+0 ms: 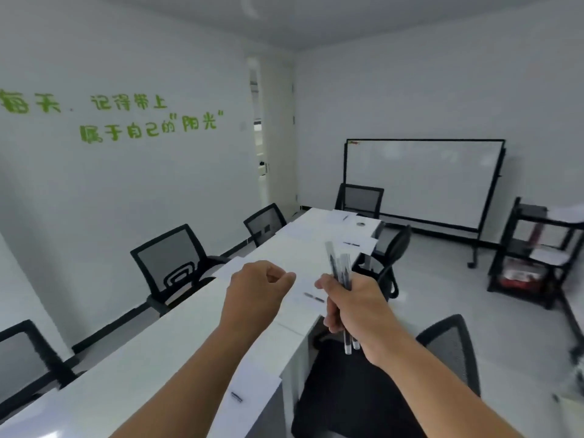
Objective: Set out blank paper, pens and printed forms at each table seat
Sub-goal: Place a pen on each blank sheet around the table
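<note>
My right hand (355, 306) grips a bundle of clear pens (342, 267) upright over the right edge of the long white table (151, 352). My left hand (257, 287) hovers beside it with its fingers curled and nothing visible in them. White sheets lie at seats along the right side: one near me (252, 384) with a pen (236, 397) on it, one under my hands (303, 298) with a pen (313, 297), and one farther off (357, 245) with a pen (351, 244). More paper (335, 216) lies at the far end.
Black mesh chairs stand along the left side (172, 263), at the far end (360, 199) and on the right (452, 349). A whiteboard (423, 181) on a wheeled stand is at the back. A black shelf cart (534, 251) holds papers at the right.
</note>
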